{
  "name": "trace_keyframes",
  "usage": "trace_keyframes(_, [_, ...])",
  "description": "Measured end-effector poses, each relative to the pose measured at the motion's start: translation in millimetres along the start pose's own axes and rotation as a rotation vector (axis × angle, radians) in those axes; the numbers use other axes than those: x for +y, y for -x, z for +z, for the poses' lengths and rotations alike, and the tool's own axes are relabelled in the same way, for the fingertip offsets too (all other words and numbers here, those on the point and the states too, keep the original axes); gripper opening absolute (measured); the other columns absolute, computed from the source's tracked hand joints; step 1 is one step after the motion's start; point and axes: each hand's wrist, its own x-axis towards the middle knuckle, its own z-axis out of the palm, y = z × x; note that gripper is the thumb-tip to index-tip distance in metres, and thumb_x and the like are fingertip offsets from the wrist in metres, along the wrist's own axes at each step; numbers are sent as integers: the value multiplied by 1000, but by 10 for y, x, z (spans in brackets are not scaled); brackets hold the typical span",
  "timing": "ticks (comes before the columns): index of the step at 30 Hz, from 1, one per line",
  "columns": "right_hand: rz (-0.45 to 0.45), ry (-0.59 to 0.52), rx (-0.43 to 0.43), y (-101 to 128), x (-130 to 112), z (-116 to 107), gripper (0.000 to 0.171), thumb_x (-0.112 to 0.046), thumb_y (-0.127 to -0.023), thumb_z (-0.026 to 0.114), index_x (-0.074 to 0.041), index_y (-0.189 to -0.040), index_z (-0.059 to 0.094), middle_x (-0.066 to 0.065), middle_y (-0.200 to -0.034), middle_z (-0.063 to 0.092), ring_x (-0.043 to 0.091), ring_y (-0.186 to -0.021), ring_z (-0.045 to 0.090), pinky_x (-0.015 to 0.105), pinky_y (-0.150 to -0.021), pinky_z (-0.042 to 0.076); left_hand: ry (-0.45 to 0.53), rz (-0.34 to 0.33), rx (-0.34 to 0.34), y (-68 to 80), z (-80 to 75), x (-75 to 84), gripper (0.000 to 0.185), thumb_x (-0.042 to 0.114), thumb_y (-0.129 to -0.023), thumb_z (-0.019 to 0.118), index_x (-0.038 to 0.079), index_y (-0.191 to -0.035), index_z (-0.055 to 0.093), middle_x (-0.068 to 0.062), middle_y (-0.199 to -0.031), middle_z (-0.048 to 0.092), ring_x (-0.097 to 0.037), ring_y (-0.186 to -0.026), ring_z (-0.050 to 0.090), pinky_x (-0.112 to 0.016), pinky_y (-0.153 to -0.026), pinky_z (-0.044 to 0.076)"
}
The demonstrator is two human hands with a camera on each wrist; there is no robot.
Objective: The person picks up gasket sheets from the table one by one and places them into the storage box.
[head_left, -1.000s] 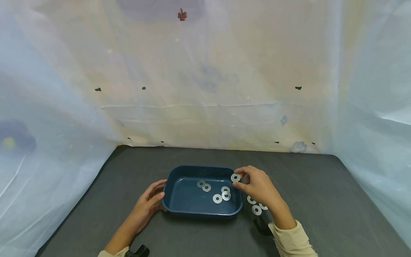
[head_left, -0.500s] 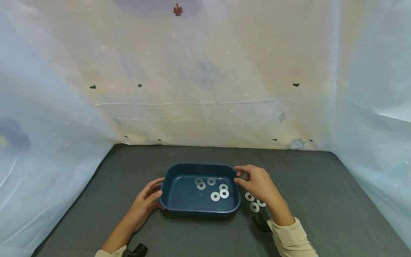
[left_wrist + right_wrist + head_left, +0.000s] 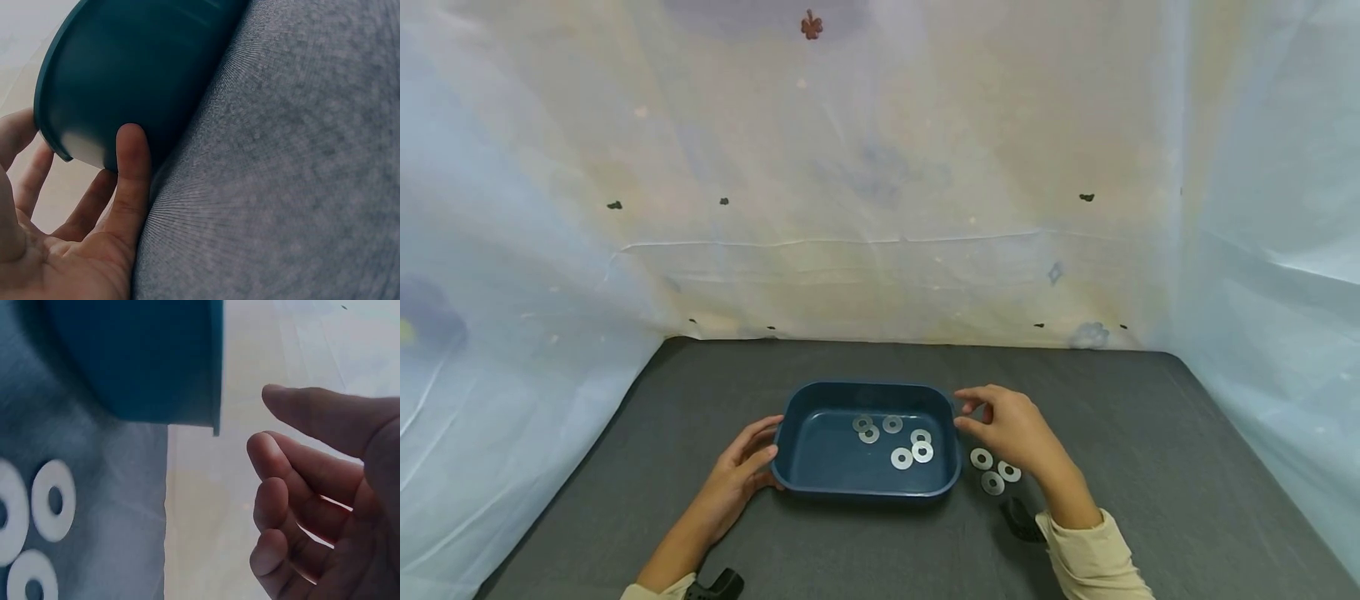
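Note:
A dark blue rectangular tray sits on the grey table, with several flat metal washers lying inside, some overlapping. My left hand rests against the tray's left end, fingers spread and relaxed; the left wrist view shows fingertips at the wall and rim of the tray. Just off the tray's right rim is my right hand, nothing between its loosely bent fingers. In the right wrist view, thumb and fingertips stand apart from the tray wall. Three more washers lie on the table below that hand.
The grey tabletop spreads around the tray. Pale patterned sheets hang behind it and along both sides. A black strap piece sits at the right wrist, another black piece at the left.
The washer that my right hand pinched over the tray now lies inside with the others. The right hand has drawn slightly back to the right. The left hand stays at the tray's end.

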Motion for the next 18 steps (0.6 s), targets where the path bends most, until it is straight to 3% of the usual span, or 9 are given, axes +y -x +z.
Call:
trace_keyframes(6, [-10, 44, -24, 120, 133, -20, 35, -21, -88, 76, -11, -121, 71, -4, -95, 68, 7, -66, 48, 24, -56, 39, -2, 24, -5, 0, -20, 17, 51, 23, -107, 46, 14, -155, 31, 3, -139, 48, -13, -106, 62, -40, -77, 57])
trace_keyframes(13, [-85, 26, -99, 302, 381, -45, 36, -21, -86, 78, -9, -119, 71, -5, -93, 66, -1, -66, 45, 22, -55, 39, 25, -5, -17, 9, -15, 14, 51, 24, -107, 47, 15, -155, 30, -1, -141, 47, -13, -103, 63, -40, -77, 58])
trace_keyframes(18, [-78, 24, -147, 379, 557, -68, 38, -22, -84, 79, -9, -118, 70, -4, -94, 65, -2, -67, 45, 21, -57, 38, 23, -5, -20, 15, -12, -7, 52, 25, -107, 47, 15, -155, 29, 0, -142, 46, -13, -105, 62, -40, -78, 57])
